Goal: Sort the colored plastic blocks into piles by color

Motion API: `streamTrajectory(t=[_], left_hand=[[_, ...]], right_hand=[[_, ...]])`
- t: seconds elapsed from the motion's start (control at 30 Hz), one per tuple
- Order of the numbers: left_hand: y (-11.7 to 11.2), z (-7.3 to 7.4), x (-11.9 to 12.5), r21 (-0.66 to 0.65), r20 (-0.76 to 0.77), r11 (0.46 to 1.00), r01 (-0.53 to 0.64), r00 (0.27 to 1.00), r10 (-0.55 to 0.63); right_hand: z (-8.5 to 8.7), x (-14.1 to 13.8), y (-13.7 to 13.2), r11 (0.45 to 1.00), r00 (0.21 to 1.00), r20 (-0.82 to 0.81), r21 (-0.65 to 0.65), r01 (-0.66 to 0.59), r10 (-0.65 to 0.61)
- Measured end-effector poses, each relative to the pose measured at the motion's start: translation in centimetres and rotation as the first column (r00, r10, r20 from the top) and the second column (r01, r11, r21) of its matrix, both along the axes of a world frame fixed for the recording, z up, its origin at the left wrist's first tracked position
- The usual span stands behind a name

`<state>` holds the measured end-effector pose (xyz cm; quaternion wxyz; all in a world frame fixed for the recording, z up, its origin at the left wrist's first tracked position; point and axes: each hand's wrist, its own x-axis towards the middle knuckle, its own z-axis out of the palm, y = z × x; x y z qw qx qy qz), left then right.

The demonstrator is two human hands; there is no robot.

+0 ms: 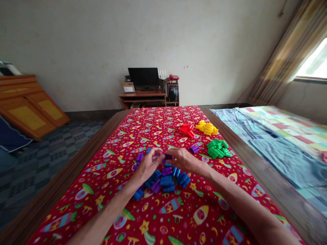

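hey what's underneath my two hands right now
Under the left hand and right hand lies a heap of blue and purple blocks on the red tablecloth. Blocks directly beneath the palms are hidden.

cloth: red printed fabric cloth (163, 207) on the bench, patterned with rockets, stars, moons and planets in many colours
near pile: mixed blue and purple plastic blocks (163, 178)
small group: purple plastic blocks (194, 148)
right pile: bright green plastic blocks (218, 148)
far piles: red plastic blocks (187, 129), yellow plastic blocks (207, 127)
bench edge: dark brown wooden bench rim (76, 160)
bed: pale blue checked sheet (276, 143) with pastel squares
floor: grey chequered floor (51, 149)
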<state>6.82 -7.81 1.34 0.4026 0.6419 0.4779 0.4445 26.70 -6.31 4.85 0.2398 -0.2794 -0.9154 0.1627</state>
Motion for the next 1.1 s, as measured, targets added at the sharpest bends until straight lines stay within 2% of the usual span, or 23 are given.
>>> streamTrajectory(t=[0.07,0.17,0.23,0.33,0.4,0.5,0.6,0.73,0.87,0.97,1.1], left_hand=[[0.1,0.4,-0.7,0.166,-0.182,0.986,-0.009,0.982,0.04],[0.7,0.3,-2.0,0.377,-0.454,0.924,0.07,0.883,0.119],[1.4,-0.4,-2.9,0.411,-0.582,0.899,0.153,0.803,0.129],[2.2,-1.9,-3.6,0.395,-0.692,0.888,0.237,0.712,0.118],[2.6,-2.5,-3.6,0.391,-0.717,0.884,0.258,0.687,0.117],[2.6,-2.3,-3.3,0.393,-0.725,0.886,0.249,0.676,0.132],[2.4,-1.7,-3.0,0.397,-0.73,0.889,0.227,0.665,0.156],[2.2,-1.5,-2.8,0.396,-0.716,0.893,0.214,0.681,0.154],[1.9,-1.0,-2.4,0.313,-0.694,0.913,0.261,0.72,0.032],[1.6,-0.1,-2.6,0.284,-0.707,0.914,0.289,0.707,-0.004],[1.1,0.6,-3.7,0.313,-0.771,0.91,0.272,0.633,0.076]], right_hand=[[-0.3,1.3,1.4,0.993,0.992,0.058,0.04,0.113,-0.116],[-1.0,3.4,3.4,0.949,0.934,0.193,0.156,0.273,-0.3],[-1.5,4.5,4.4,0.922,0.887,0.275,0.222,0.318,-0.372],[-1.7,5.5,5.0,0.915,0.854,0.344,0.249,0.318,-0.391],[-1.5,5.5,4.9,0.912,0.854,0.336,0.252,0.324,-0.397],[-0.9,4.4,4.0,0.912,0.879,0.28,0.255,0.32,-0.386],[-1.0,2.4,2.4,0.951,0.934,0.231,0.211,0.224,-0.271],[-2.6,-0.4,0.8,0.976,0.977,0.183,0.208,0.068,-0.107],[-4.4,-1.9,0.9,0.981,0.979,0.202,0.192,-0.018,-0.022],[-4.7,-1.9,1.5,0.985,0.978,0.206,0.171,-0.021,-0.015],[-3.2,-0.7,1.9,0.982,0.973,0.208,0.18,0.064,-0.101]])
